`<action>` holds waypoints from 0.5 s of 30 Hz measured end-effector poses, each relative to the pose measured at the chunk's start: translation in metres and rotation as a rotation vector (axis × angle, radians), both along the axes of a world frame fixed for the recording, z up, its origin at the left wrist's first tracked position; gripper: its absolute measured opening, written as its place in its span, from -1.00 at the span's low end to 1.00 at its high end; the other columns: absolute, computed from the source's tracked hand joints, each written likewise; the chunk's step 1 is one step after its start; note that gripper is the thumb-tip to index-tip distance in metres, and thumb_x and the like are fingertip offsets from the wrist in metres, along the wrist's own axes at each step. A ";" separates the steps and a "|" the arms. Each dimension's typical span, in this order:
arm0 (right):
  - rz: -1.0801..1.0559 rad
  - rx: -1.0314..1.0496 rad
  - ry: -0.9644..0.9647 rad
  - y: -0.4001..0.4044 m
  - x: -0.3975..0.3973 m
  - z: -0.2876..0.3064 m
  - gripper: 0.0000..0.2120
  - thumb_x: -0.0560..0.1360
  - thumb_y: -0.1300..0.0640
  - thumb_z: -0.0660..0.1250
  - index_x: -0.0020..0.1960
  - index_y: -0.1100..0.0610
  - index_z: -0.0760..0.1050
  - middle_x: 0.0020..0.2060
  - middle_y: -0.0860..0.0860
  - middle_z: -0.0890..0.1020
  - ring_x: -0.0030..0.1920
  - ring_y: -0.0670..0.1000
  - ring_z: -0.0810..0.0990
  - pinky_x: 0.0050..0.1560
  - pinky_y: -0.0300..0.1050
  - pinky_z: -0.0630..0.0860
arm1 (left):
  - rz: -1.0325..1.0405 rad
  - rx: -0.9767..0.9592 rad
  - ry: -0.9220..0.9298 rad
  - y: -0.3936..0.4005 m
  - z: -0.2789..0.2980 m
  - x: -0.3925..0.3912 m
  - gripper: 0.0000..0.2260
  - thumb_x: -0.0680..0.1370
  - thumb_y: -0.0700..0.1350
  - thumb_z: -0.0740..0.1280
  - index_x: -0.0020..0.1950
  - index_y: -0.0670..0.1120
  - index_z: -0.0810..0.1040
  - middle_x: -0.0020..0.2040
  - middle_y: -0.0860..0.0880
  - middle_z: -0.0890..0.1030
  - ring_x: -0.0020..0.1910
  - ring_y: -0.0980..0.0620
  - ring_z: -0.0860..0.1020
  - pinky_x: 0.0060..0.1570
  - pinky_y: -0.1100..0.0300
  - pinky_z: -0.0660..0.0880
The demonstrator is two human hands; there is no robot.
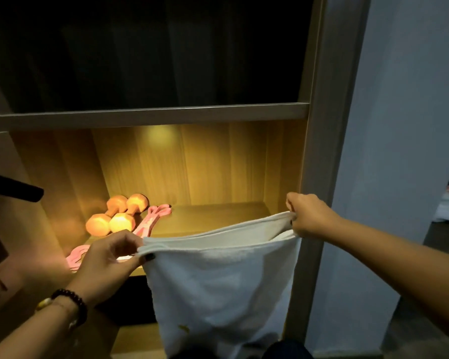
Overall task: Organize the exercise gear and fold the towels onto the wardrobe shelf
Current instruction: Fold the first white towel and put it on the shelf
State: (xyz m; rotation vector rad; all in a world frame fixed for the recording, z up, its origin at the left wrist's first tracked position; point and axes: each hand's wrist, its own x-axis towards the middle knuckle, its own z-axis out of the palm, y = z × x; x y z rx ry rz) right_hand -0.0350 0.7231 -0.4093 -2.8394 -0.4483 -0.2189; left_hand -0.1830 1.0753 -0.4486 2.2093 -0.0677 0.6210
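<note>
Left hand (109, 257) and right hand (307, 215) each pinch the unlabelled white towel (218, 281).

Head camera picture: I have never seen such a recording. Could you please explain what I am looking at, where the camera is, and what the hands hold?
There is no machine here. A person wears the camera on the head, so it looks forward and down at their own arms. The left hand and the right hand each pinch a top corner of a white towel, which hangs folded double in front of an open wardrobe. On the lit wardrobe shelf lie two orange dumbbells, side by side, and a pink resistance band beside them.
</note>
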 end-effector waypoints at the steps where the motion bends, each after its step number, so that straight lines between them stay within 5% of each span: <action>1: 0.087 -0.043 -0.045 -0.005 -0.007 -0.004 -0.69 0.42 0.31 0.37 -0.26 0.00 0.31 -0.15 -0.04 0.47 -0.19 0.02 0.49 -0.17 -0.11 0.55 | 0.021 -0.010 -0.027 -0.003 -0.003 0.000 -0.84 0.41 -0.36 0.46 -0.15 -0.12 0.61 -0.19 -0.02 0.66 -0.12 0.08 0.62 -0.11 0.19 0.59; 4: 0.407 -0.227 -0.060 -0.023 -0.028 -0.018 -0.76 0.45 0.21 0.38 -0.24 -0.09 0.42 0.05 -0.16 0.40 -0.03 -0.08 0.48 -0.11 -0.27 0.49 | 0.067 -0.055 -0.109 -0.016 -0.008 0.005 -0.84 0.43 -0.34 0.44 -0.14 -0.09 0.59 -0.17 0.01 0.65 -0.10 0.06 0.61 -0.08 0.21 0.54; 8: 0.449 -0.443 -0.005 -0.036 -0.040 -0.041 -0.71 0.53 0.10 0.35 0.21 -0.16 0.52 0.30 -0.14 0.33 0.13 -0.07 0.50 0.04 -0.30 0.46 | 0.062 -0.043 -0.176 -0.030 -0.008 0.015 -0.84 0.43 -0.29 0.47 -0.15 -0.04 0.59 -0.18 0.07 0.65 -0.14 0.15 0.60 -0.10 0.33 0.55; 15: -0.037 -0.491 0.084 -0.030 -0.033 -0.054 -0.65 0.46 -0.11 0.37 0.15 0.06 0.55 -0.14 -0.03 0.49 -0.19 -0.05 0.50 -0.19 -0.20 0.47 | 0.020 0.006 -0.195 -0.046 -0.010 0.014 -0.81 0.42 -0.22 0.49 -0.13 0.05 0.59 -0.19 0.15 0.65 -0.13 0.20 0.59 -0.12 0.30 0.54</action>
